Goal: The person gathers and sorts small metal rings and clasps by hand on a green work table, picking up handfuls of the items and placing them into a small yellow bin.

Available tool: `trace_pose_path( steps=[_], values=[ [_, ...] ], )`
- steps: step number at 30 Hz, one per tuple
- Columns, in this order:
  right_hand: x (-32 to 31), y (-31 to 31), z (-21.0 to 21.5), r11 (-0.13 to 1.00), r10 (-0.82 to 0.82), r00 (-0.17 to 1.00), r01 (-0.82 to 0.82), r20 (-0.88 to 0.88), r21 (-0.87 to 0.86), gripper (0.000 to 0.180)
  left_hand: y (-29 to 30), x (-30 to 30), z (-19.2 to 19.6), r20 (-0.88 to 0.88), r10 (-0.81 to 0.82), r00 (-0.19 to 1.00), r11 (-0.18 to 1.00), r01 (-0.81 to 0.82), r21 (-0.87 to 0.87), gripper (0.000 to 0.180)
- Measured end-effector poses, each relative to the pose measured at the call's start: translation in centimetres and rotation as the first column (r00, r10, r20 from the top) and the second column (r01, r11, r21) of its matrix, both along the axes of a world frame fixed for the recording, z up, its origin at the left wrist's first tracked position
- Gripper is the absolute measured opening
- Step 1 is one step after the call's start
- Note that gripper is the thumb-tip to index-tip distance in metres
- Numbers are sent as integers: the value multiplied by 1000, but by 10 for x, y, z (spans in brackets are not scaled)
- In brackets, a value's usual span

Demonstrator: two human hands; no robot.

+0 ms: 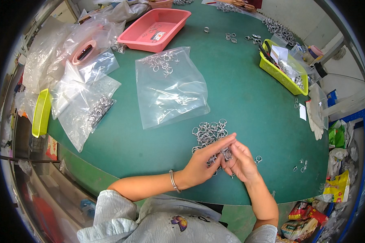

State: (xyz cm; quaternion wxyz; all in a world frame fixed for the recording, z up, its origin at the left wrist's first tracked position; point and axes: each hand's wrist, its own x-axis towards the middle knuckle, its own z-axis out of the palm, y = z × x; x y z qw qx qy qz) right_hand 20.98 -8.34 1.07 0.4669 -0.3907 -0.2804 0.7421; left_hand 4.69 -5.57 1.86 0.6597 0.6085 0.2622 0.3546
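Observation:
Near the front edge of the green table, my left hand [200, 164] and my right hand [244, 163] are cupped together, fingertips meeting. Between the palms they hold a clump of small silver metal rings [226, 154], partly hidden by the fingers. Just beyond my hands lies a heaped pile of the same rings [209, 131], each with a small projecting piece. A single loose ring [258, 159] rests to the right of my right hand. Farther off, a clear plastic bag [172, 93] lies flat with several rings inside its far end.
A pink tray [174, 30] stands at the far left, near heaped plastic bags [48, 52]. Another bag of rings [101, 109] lies left. At right are a yellow-green basket [284, 77] and gloves [313, 115]. Another person's hands [237, 3] show at the far edge.

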Motion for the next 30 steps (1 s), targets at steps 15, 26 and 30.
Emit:
trace_pose_path(
  steps=[15, 26, 30],
  values=[
    [6, -1, 4, 963, -268, 943, 255, 195, 88, 16, 13, 4, -17, 660, 196, 725, 688, 378, -620, 51],
    [-19, -9, -7, 868, -400, 687, 72, 607, 491, 12, 13, 5, -14, 627, 125, 769, 737, 351, -578, 51],
    [-13, -5, -7, 856, -432, 714, 131, 552, 500, 10, 14, 6, -18, 641, 148, 753, 717, 365, -594, 47]
  ],
)
